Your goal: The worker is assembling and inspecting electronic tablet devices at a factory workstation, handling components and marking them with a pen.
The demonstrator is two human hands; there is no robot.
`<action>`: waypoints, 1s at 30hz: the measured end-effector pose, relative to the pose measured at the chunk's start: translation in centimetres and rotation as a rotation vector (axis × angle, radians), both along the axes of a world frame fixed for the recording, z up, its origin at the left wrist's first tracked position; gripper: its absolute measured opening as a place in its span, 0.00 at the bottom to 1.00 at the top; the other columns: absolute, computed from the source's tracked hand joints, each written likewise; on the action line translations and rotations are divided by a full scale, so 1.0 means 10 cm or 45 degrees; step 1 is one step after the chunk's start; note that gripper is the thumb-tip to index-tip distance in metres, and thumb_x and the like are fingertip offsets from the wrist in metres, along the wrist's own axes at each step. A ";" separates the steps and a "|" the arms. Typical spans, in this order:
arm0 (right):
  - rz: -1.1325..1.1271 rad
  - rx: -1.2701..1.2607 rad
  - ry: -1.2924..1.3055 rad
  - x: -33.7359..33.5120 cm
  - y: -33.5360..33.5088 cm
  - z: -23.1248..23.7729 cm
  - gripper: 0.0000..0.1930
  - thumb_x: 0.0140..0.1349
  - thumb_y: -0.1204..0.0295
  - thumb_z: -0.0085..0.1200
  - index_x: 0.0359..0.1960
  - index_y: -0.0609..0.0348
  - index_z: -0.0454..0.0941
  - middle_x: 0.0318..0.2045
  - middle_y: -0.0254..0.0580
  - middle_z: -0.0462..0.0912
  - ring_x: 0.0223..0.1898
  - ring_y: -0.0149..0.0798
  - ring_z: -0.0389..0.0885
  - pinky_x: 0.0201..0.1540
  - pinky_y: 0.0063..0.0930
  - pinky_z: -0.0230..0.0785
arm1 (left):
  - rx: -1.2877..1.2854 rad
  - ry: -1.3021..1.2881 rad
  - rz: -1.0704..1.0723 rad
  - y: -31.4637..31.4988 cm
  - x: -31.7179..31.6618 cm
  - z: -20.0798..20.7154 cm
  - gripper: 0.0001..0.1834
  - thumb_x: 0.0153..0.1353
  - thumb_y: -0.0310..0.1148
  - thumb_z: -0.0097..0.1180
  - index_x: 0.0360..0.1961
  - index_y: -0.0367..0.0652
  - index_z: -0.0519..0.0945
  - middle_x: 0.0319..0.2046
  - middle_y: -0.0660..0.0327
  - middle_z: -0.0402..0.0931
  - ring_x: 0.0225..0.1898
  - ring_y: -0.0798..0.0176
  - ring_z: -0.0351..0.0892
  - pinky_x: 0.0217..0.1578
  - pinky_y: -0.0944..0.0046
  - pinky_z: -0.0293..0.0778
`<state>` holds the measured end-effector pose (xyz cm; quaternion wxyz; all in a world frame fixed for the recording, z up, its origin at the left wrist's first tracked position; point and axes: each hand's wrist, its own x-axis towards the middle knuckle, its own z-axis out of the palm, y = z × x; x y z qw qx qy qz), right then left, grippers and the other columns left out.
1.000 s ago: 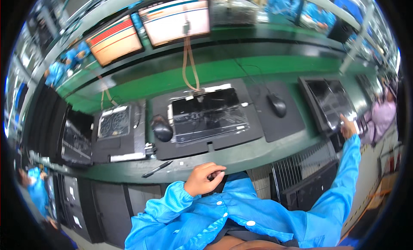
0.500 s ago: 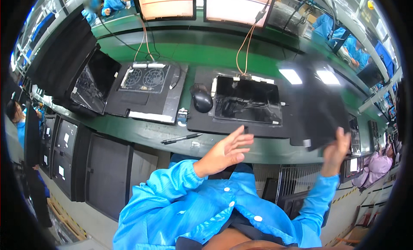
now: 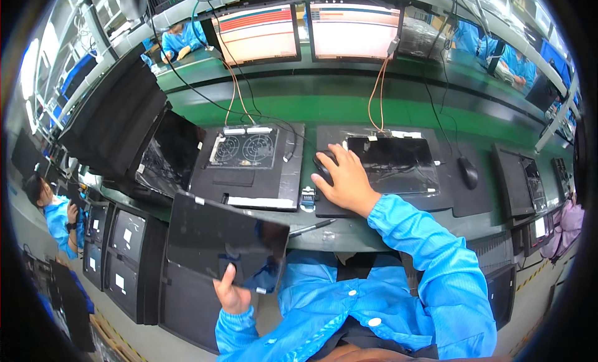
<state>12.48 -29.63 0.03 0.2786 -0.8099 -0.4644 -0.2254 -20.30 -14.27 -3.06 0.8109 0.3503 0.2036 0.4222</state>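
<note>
Left hand [image 3: 233,293]: fingers gripping a glossy black rectangular panel [image 3: 215,230] by its near edge.
Panel: just far of them, along the near left of the bench [image 3: 358,237]; long axis left to right.
Right hand [image 3: 347,184]: farther off, fingers spread over a black rounded mouse [image 3: 322,171].

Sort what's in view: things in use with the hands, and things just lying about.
In use:
- glossy dark panel, held in the left hand
- black mouse, under the right hand

Apparently lying about:
- pen
- second mouse, farther right
</note>
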 end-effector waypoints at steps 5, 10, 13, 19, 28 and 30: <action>0.005 -0.084 0.113 0.02 0.07 -0.06 0.24 0.66 0.62 0.60 0.61 0.58 0.76 0.60 0.64 0.72 0.60 0.62 0.75 0.70 0.57 0.58 | -0.001 0.085 -0.051 0.06 -0.29 -0.29 0.34 0.63 0.23 0.57 0.72 0.36 0.65 0.66 0.51 0.73 0.65 0.47 0.73 0.68 0.49 0.68; 0.024 -0.090 0.054 0.03 0.08 -0.08 0.23 0.66 0.64 0.59 0.61 0.58 0.76 0.60 0.64 0.72 0.59 0.62 0.76 0.69 0.58 0.59 | -0.063 0.122 -0.138 0.08 -0.19 -0.32 0.33 0.63 0.22 0.56 0.71 0.36 0.67 0.66 0.52 0.73 0.65 0.48 0.73 0.69 0.49 0.68; 0.034 -0.079 0.059 0.03 0.08 -0.08 0.23 0.67 0.64 0.59 0.61 0.58 0.76 0.60 0.64 0.73 0.59 0.62 0.75 0.69 0.58 0.60 | -0.076 0.082 -0.173 0.08 -0.12 -0.27 0.33 0.63 0.22 0.56 0.71 0.36 0.67 0.66 0.52 0.73 0.65 0.48 0.73 0.69 0.49 0.68; 0.045 -0.076 0.058 0.03 0.07 -0.09 0.23 0.67 0.64 0.59 0.61 0.58 0.76 0.60 0.64 0.73 0.60 0.62 0.76 0.69 0.59 0.60 | -0.065 0.103 -0.176 0.05 -0.05 -0.27 0.34 0.63 0.22 0.56 0.72 0.37 0.67 0.66 0.52 0.73 0.66 0.49 0.73 0.69 0.49 0.67; 0.055 -0.055 0.057 0.03 0.05 -0.08 0.23 0.66 0.63 0.60 0.61 0.58 0.76 0.59 0.63 0.73 0.60 0.62 0.76 0.69 0.59 0.61 | -0.096 0.081 -0.204 -0.02 -0.04 -0.29 0.33 0.65 0.21 0.55 0.72 0.37 0.66 0.65 0.51 0.73 0.65 0.48 0.74 0.68 0.50 0.68; 0.049 -0.066 0.063 0.04 0.05 -0.10 0.23 0.66 0.63 0.60 0.61 0.58 0.76 0.60 0.63 0.73 0.60 0.62 0.76 0.69 0.60 0.60 | -0.094 0.081 -0.216 -0.04 -0.03 -0.26 0.33 0.64 0.21 0.56 0.72 0.37 0.66 0.65 0.51 0.73 0.65 0.48 0.74 0.68 0.50 0.68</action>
